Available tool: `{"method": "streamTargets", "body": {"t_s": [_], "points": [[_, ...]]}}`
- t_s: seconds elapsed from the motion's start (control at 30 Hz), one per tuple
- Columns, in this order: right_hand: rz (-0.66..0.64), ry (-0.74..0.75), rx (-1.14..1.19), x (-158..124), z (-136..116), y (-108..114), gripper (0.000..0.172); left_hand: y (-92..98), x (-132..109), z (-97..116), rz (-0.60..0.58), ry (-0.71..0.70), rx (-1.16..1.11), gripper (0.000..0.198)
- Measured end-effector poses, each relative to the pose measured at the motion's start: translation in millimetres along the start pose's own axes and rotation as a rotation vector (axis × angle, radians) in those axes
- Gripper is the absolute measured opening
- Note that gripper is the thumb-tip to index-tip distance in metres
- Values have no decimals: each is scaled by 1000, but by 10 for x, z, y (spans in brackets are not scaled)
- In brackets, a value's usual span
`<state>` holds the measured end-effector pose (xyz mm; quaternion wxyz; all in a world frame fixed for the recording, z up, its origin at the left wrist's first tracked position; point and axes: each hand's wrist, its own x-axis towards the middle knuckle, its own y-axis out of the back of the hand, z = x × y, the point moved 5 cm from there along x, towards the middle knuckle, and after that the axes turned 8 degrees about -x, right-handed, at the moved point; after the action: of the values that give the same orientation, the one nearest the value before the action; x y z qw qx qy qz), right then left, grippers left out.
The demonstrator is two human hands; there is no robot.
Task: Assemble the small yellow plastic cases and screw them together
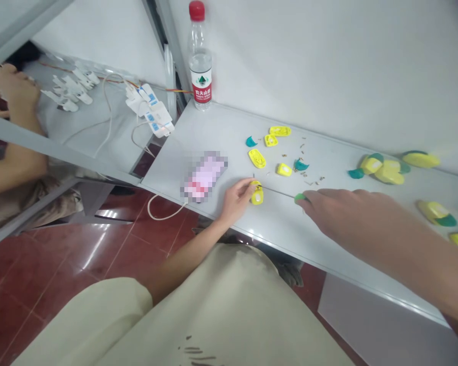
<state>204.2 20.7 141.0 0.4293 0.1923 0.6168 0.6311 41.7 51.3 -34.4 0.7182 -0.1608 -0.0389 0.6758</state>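
Note:
My left hand is closed around a small yellow plastic casing with a pale round patch, near the table's front edge. In my right hand is a screwdriver with a green handle, mostly hidden by the fingers. Its thin shaft points left at the top of the casing; whether the tip touches a screw is too small to tell. Beyond the hands lie loose yellow shells, a yellow block-like piece and teal pieces. Tiny screws are scattered among them.
A phone with a white cable lies left of my hands. The water bottle stands by the wall. More yellow-and-teal parts lie to the right. Past the metal frame are a power strip and another person's arm.

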Motion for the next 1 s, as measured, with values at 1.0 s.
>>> {"method": "streamTargets", "body": {"t_s": [1.0], "points": [[-208,-400,212,-69,72,-582,26,6,-101,-70,82,-110,-17,36]]}}
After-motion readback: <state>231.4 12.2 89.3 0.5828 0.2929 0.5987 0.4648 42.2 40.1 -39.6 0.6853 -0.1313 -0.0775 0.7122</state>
